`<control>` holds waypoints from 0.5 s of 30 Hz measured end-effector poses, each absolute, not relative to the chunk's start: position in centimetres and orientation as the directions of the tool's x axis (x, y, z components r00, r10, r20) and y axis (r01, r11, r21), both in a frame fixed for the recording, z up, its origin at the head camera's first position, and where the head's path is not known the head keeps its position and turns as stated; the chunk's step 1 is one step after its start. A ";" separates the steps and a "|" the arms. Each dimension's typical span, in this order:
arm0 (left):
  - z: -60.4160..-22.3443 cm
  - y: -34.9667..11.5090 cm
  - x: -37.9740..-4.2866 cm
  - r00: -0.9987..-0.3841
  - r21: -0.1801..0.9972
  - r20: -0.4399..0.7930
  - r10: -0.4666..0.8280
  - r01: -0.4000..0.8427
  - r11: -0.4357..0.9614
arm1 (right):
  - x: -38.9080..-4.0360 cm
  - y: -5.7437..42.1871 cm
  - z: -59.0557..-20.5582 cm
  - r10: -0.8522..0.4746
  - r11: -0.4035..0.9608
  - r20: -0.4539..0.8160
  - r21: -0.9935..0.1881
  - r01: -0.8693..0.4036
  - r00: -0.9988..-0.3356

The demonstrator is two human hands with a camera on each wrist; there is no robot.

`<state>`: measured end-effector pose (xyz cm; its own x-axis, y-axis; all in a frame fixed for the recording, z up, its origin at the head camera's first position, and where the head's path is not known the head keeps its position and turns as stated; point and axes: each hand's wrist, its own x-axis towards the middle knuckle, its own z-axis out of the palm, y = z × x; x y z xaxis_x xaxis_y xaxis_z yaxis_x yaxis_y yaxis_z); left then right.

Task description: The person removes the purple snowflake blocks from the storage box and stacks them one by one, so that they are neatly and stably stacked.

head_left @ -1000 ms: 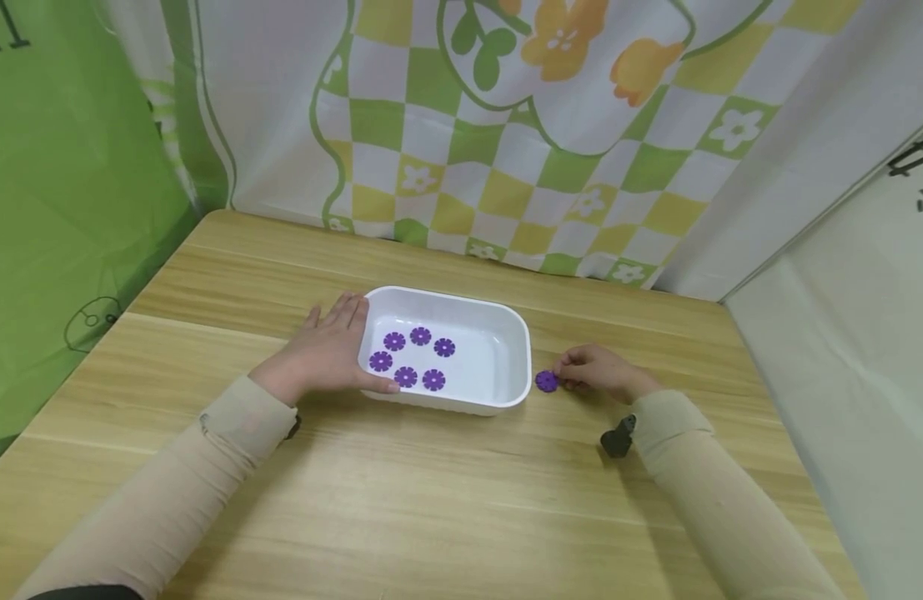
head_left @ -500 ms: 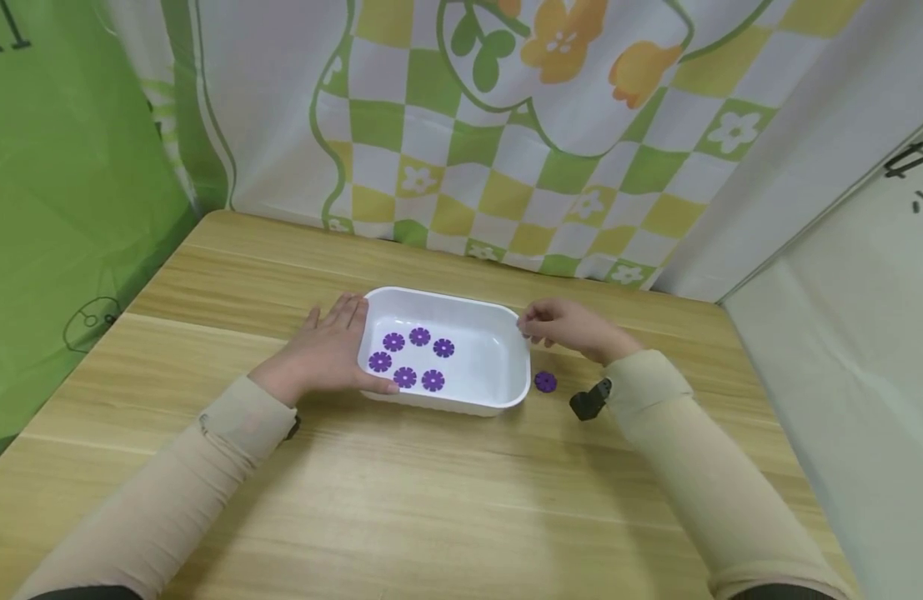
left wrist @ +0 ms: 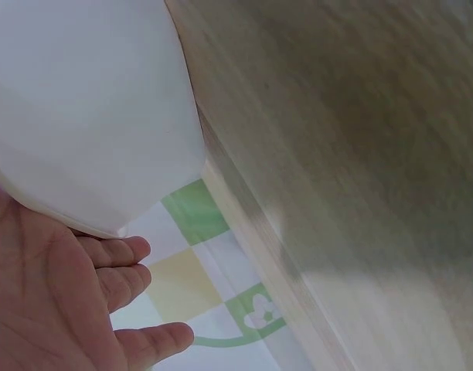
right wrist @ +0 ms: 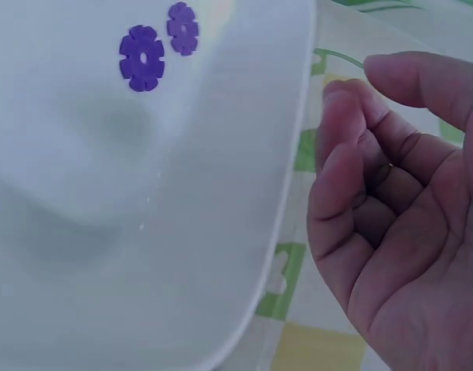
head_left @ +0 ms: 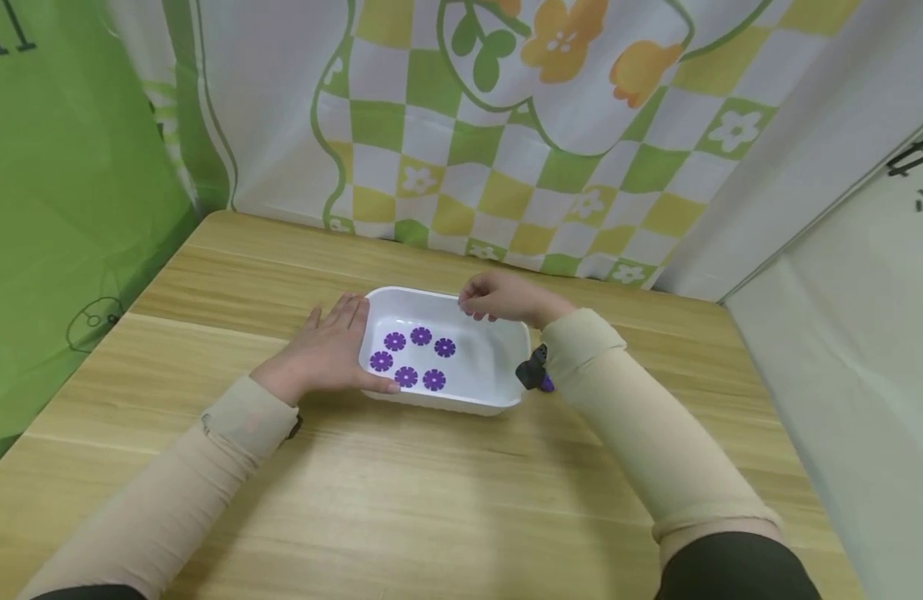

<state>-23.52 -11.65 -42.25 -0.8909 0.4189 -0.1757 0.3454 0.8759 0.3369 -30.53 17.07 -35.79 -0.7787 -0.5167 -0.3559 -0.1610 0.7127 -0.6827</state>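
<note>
A white rectangular tray (head_left: pixel 491 367) stands on the table, with several purple notched discs (head_left: pixel 434 380) lying loosely in a ring toward its left side. My left hand (head_left: pixel 322 350) rests against the tray's left end, fingers straight along the outside and thumb over the front rim. Over the tray's far rim, toward the right, is my right hand (head_left: pixel 499 297); its fingers are loosely curled. Nothing shows between thumb and fingertips of the right hand in the right wrist view. One more purple disc (head_left: pixel 547 383) lies right of the tray, mostly hidden by the black wrist camera.
The wooden table (head_left: pixel 401 492) extends around the tray. A checked floral curtain (head_left: pixel 499 150) hangs behind it. Green cloth (head_left: pixel 71 183) stands at the left and a pale sheet (head_left: pixel 866 283) at the right.
My right hand has left the disc beside the tray and moved left and back to the far rim. That disc stays on the table. The left hand and tray have not moved.
</note>
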 end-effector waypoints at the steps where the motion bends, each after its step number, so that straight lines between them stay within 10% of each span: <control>1: -42.2 -11.7 -23.5 -0.891 0.337 -0.174 0.420 0.347 0.875 | -30.8 16.7 -36.0 -0.519 0.727 -0.359 -0.662 -0.180 -0.776; 15: -42.4 -11.7 -23.6 -0.895 0.328 -0.156 0.419 0.353 0.876 | -31.4 13.9 -39.3 -0.499 0.847 -0.468 -0.440 -0.297 -0.729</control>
